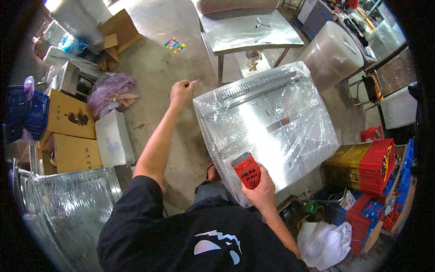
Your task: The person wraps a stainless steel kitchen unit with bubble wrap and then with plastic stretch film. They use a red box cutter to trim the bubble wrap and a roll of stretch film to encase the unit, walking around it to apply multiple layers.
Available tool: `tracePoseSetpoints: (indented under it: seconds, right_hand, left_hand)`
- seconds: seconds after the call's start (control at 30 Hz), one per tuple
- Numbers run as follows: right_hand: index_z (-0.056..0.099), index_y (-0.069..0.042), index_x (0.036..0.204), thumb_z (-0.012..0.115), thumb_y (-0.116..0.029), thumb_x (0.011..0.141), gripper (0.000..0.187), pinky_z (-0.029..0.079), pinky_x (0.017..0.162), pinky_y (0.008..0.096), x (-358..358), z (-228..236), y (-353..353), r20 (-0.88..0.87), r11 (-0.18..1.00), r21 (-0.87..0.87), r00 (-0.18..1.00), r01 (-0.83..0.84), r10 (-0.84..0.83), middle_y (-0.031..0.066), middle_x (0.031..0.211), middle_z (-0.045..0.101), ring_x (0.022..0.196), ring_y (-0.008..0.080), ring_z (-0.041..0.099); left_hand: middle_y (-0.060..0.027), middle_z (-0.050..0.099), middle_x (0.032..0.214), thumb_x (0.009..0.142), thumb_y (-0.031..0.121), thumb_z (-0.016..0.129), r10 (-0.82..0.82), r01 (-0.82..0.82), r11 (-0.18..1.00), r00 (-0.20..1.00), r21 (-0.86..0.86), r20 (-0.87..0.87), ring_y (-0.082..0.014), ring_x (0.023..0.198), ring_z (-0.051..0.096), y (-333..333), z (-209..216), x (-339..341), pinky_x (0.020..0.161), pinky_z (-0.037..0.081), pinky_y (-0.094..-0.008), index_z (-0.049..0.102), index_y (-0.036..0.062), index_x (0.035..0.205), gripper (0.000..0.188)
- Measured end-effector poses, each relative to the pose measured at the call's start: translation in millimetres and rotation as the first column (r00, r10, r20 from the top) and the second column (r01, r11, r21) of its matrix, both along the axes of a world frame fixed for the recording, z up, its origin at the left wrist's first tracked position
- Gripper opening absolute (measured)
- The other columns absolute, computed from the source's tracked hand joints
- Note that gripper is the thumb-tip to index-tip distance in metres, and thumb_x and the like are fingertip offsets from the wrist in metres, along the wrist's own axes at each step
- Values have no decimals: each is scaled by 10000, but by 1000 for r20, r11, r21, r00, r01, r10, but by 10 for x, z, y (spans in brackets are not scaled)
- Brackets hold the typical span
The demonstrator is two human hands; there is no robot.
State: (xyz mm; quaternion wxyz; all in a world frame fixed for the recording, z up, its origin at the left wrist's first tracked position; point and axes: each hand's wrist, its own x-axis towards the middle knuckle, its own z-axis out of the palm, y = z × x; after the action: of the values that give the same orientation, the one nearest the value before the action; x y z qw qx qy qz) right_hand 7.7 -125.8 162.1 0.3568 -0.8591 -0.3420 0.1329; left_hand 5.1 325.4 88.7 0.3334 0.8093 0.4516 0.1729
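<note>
Right in front of me stands a large box-shaped metal unit (294,136) wrapped in clear bubble wrap, with a slotted band along its far edge. My right hand (262,187) is closed around a flat red hand tool (247,171) with a dark grey end and black handwriting. The tool is over the near-left part of the wrap; whether it touches is unclear. My left hand (182,94) is raised past the far-left corner of the unit, apart from it. Its fingers are pinched together, and a tiny tip shows beyond them, too small to name.
Beyond the unit is a metal table (249,29) with a small three-armed piece on top. A bubble-wrap roll (333,52) stands at far right, yellow and red crates (362,165) at right. Cardboard boxes (74,152) and a film-wrapped metal unit (74,199) line the left.
</note>
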Motion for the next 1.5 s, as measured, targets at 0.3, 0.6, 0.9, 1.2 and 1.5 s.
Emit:
tracePoseSetpoints:
  seconds: [0.3, 0.6, 0.9, 1.2, 1.5]
  right_hand:
    - [489, -55, 1367, 830, -198, 688, 774, 536, 890, 454, 2, -168, 454, -61, 973, -214, 993, 83, -98, 191, 1128, 672, 1037, 376, 673]
    - [492, -68, 1368, 821, -225, 695, 766, 531, 905, 452, 13, -353, 449, -103, 954, -292, 990, 63, -97, 184, 1154, 667, 1059, 380, 665]
    - [482, -81, 1378, 808, -254, 704, 769, 532, 904, 456, 107, -452, 341, -128, 968, -247, 989, 37, -71, 188, 1150, 675, 1049, 383, 669]
    - [479, -78, 1356, 812, -281, 693, 769, 538, 871, 479, 152, -446, 300, -179, 986, -160, 980, 53, -82, 199, 1140, 674, 1030, 400, 669]
    - [497, -90, 1321, 794, -274, 693, 718, 540, 859, 485, 96, -370, 302, -153, 982, -183, 986, 41, -70, 182, 1103, 684, 1010, 402, 671]
  left_hand:
    - [-233, 691, 1077, 961, 490, 616, 198, -197, 980, 977, -27, 75, -368, 995, 653, 38, -1383, -89, 900, 492, -439, 663, -26, 1137, 547]
    - [-49, 596, 835, 993, 152, 625, 232, 104, 653, 916, -750, 328, -139, 741, 599, -2316, -1279, -1031, 666, 534, -302, 511, 42, 1100, 192]
    - [-146, 658, 951, 945, 178, 691, 190, -34, 918, 913, -395, 361, -276, 857, 661, -2608, -982, -972, 802, 534, -388, 575, 18, 1138, 276]
    - [-193, 589, 1236, 827, 257, 806, -299, 296, 954, 951, 46, 81, -341, 1176, 586, -2744, -822, -1073, 979, 493, -437, 707, 79, 1020, 281]
    - [-126, 598, 1168, 856, 248, 760, -252, 250, 968, 967, -34, -48, -329, 1116, 597, -2686, -870, -1014, 918, 512, -440, 690, 94, 1094, 292]
